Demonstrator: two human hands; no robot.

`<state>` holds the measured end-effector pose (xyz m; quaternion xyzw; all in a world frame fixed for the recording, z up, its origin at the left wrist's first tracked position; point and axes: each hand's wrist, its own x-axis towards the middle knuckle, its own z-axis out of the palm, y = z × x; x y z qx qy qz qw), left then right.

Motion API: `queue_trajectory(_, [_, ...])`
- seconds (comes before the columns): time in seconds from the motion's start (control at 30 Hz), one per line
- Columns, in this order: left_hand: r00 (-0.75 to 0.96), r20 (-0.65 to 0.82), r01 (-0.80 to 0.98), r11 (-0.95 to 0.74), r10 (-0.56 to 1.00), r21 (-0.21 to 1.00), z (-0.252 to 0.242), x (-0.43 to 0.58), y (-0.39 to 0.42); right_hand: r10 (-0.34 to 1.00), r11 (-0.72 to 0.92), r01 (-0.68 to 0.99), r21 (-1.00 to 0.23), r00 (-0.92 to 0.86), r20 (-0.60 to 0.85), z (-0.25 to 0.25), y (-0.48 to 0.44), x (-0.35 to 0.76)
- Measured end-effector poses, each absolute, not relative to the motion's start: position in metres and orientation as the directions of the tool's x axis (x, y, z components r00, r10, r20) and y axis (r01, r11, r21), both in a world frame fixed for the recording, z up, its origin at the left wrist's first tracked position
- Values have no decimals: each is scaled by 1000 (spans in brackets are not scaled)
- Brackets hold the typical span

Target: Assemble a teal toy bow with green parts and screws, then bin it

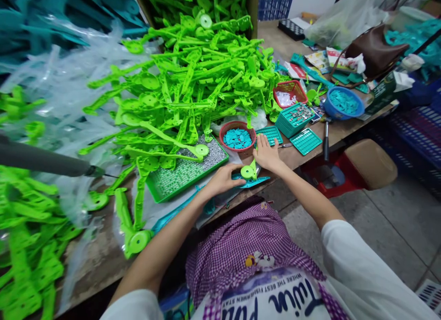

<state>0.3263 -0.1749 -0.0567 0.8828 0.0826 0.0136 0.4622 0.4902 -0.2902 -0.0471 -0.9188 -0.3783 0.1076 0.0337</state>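
Note:
My left hand (pixel 223 178) is closed on the end of a teal plastic part (pixel 255 182) near the table's front edge. A lime-green plastic arm (pixel 248 172) with a round disc lies on top of that part. My right hand (pixel 267 153) reaches over the upper end of the green arm, its fingers stretched out and close together. Its fingertips are at the near edge of a teal compartment tray (pixel 270 135); whether they touch it I cannot tell. The palm hides part of the green arm.
A large heap of lime-green arms (pixel 193 81) covers the table's middle. Around my hands stand a green tray (pixel 161 198) of small metal pieces, a red basket (pixel 254 136) of teal pieces and stacked teal trays (pixel 287 127). A dark-handled tool (pixel 326 143) overhangs the edge near a stool (pixel 368 163).

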Motion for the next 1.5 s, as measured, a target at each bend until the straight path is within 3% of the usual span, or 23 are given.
queue_trajectory(0.13, [985,-6,109,-591,174,800,-52,341,-187,697,-717,682,-146,696,-172,-45,-290,488])
queue_trajectory(0.37, [956,-149,249,-425,254,870,-69,365,-193,688,-726,671,-151,706,-166,-41,-290,485])
queue_trajectory(0.77, [947,-127,262,-479,294,838,-69,362,-196,682,-731,666,-149,710,-175,-49,-291,489])
queue_trajectory(0.9, [951,-126,252,-468,283,847,-73,363,-193,705,-708,669,-225,686,-178,-51,-299,496])
queue_trajectory(1.13, [990,-4,73,-476,144,876,-76,364,-188,807,-575,763,-296,588,-51,-48,-319,515])
queue_trajectory(1.3, [989,-34,106,-540,143,835,-77,364,-187,787,-568,741,-357,616,27,-51,-312,519])
queue_trajectory(1.5, [989,-34,109,-561,143,820,-76,361,-189,788,-580,773,-255,613,64,-51,-300,521])
